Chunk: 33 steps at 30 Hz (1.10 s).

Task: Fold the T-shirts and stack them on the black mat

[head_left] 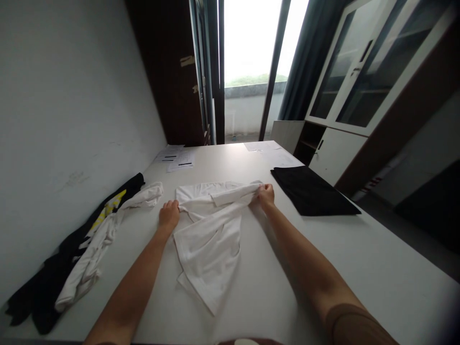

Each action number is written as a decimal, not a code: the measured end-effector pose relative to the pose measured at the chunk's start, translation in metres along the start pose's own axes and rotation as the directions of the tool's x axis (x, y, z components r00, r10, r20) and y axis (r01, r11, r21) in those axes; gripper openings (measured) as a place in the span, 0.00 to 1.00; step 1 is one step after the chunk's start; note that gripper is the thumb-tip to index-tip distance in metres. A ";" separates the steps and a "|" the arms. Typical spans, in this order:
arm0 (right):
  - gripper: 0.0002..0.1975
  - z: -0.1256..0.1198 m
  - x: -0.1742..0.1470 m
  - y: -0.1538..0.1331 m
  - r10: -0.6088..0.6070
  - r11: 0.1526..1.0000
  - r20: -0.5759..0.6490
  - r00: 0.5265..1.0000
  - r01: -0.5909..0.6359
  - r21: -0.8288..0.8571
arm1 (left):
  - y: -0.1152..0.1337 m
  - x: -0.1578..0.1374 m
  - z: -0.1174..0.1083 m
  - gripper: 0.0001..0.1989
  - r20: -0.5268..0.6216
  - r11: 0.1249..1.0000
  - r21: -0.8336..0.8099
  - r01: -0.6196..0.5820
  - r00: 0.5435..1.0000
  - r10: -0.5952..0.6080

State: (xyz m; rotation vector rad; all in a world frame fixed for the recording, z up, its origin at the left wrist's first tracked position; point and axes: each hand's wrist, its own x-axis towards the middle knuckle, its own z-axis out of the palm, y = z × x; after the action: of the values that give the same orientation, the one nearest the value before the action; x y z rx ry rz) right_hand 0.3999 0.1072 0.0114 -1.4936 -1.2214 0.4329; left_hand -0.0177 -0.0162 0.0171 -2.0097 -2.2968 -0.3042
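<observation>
A white garment (212, 239), its exact kind unclear in the folds, lies partly bunched on the white table (273, 297). My left hand (169, 213) pinches its left edge, fingers closed on the cloth. At the upper right corner, my right hand (266, 195) grips the same fabric in a closed fist. Between the two hands the cloth stretches in a loose band just above the table. A flap hangs toward me and narrows to a point on the tabletop.
Along the left wall lie a black garment with yellow print (108, 208) and a crumpled white garment (89, 261). A folded black cloth (312, 191) rests at right. Paper sheets (181, 159) lie at the far left, others (276, 155) at the far right. Beyond stands a cabinet (338, 148).
</observation>
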 end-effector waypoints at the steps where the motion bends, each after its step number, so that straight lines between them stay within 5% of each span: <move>1: 0.07 0.002 -0.005 0.001 0.003 0.997 -0.051 0.999 -0.007 -0.072 | 0.006 -0.001 0.002 0.13 -0.031 1.000 0.002 -0.020 0.999 0.020; 4: 0.12 0.006 -0.017 -0.006 -0.134 0.971 -0.129 0.982 0.104 -0.217 | 0.023 -0.005 0.006 0.11 -0.080 0.989 -0.015 -0.148 0.986 0.147; 8: 0.12 0.012 -0.032 -0.027 -0.405 0.835 0.199 0.892 0.450 -0.316 | 0.036 -0.010 0.009 0.08 -0.015 0.915 -0.157 -0.372 0.927 0.375; 12: 0.12 0.027 -0.056 -0.039 -0.310 0.739 0.577 0.756 0.573 -0.354 | 0.040 -0.013 0.010 0.09 0.003 0.802 -0.362 -0.475 0.860 0.511; 18: 0.28 0.037 -0.080 -0.044 -0.163 0.617 0.697 0.698 0.624 -0.480 | 0.054 -0.026 -0.004 0.30 0.148 0.707 -0.543 -0.453 0.777 0.612; 23: 0.13 0.041 -0.090 -0.043 -0.189 0.600 0.656 0.731 0.615 -0.512 | 0.096 -0.051 -0.021 0.29 0.174 0.559 -0.677 -0.479 0.634 0.754; 25: 0.10 0.043 -0.090 -0.042 -0.198 0.655 0.633 0.749 0.581 -0.483 | 0.108 -0.058 -0.024 0.27 0.167 0.581 -0.643 -0.499 0.649 0.742; 27: 0.09 0.041 -0.082 -0.040 -0.187 0.766 0.547 0.816 0.469 -0.438 | 0.112 -0.060 -0.025 0.23 0.182 0.638 -0.608 -0.473 0.699 0.692; 30: 0.12 0.032 -0.054 -0.033 -0.159 0.939 0.218 0.963 0.216 -0.267 | 0.106 -0.058 -0.026 0.22 0.243 0.718 -0.602 -0.351 0.775 0.583; 33: 0.14 0.012 -0.012 -0.012 -0.052 0.997 -0.181 0.982 0.042 -0.061 | 0.095 -0.052 -0.028 0.21 0.323 0.725 -0.620 -0.300 0.745 0.584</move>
State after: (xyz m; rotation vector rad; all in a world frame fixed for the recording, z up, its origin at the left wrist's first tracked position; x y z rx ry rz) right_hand 0.3798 0.1015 0.0141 -1.5147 -1.1288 0.2253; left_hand 0.0818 -0.0605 0.0442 -3.2122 -1.9449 -0.4676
